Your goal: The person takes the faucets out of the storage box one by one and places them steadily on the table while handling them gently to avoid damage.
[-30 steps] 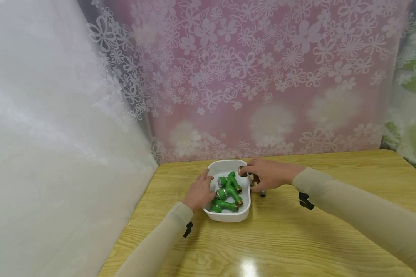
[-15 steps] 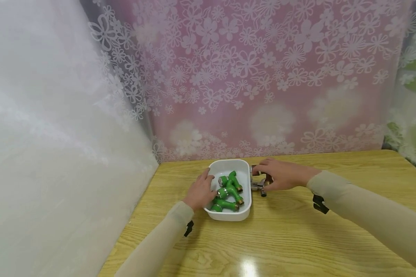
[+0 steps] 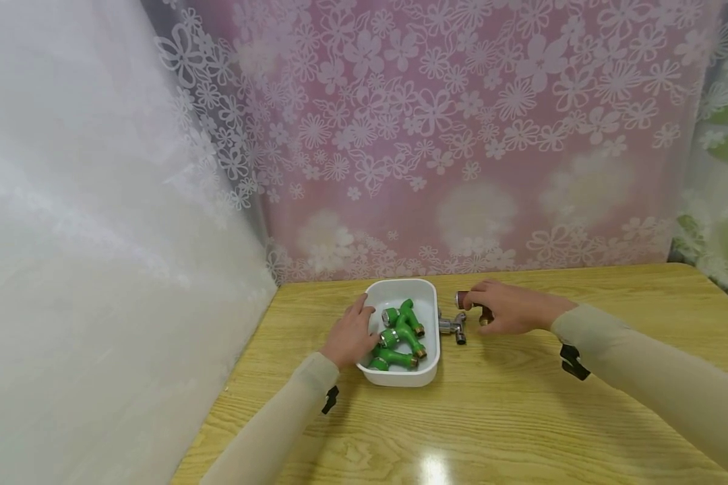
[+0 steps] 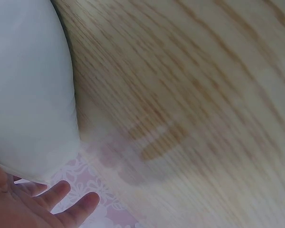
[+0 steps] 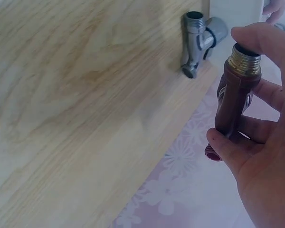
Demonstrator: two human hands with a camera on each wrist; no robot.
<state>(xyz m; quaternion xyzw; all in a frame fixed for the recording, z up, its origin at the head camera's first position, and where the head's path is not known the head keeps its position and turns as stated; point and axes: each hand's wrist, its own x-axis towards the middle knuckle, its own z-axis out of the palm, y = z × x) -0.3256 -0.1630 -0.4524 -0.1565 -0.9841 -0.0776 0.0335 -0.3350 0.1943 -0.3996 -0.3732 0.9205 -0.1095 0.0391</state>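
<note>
My right hand (image 3: 509,308) holds a dark brown angle valve (image 5: 232,99) with a threaded brass end, above the table to the right of the white tub (image 3: 400,380). In the right wrist view, one fingertip lies over the threaded opening and the thumb is at the lower body. A chrome angle valve (image 3: 451,325) lies right beside the tub's right wall. My left hand (image 3: 348,335) rests at the tub's left rim, its fingers (image 4: 80,209) loosely extended in the left wrist view. Inside the tub lie three green valves (image 3: 405,337) with chrome collars and brass ends.
The wood-grain table (image 3: 522,417) carries the tub near its back edge. Behind it hangs a pink flowered curtain (image 3: 461,148), and a white sheet (image 3: 97,236) runs along the left side.
My right hand has moved right with the brown angle valve, from the tub's right rim to over the table. The chrome valve is now uncovered. My left hand has stayed put.
</note>
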